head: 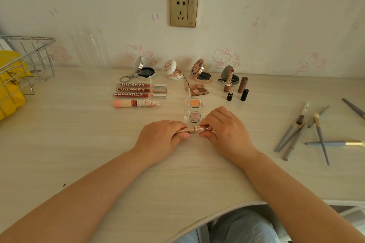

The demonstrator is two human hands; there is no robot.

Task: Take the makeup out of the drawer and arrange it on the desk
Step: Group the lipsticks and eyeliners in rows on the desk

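Both forearms are reaching in from the near edge over the surface. Left hand is gripping one end of a pink-gold tube, fingers curled round it; right hand is pinching the other end between thumb and fingertips. Tube is lying level between the two hands, just above the surface and just in front of a glitter pan.

Wire basket with a yellow bag is sitting at the far left. Brushes are lying scattered, some crossing, at the right. Three open compacts are standing in a row along the wall, with a palette and an orange pan lying in a column towards the hands. Three lip glosses are lying side by side, a bunny-capped tube just in front of them. Uncapped lipsticks are standing upright beside their caps, right of the palette.
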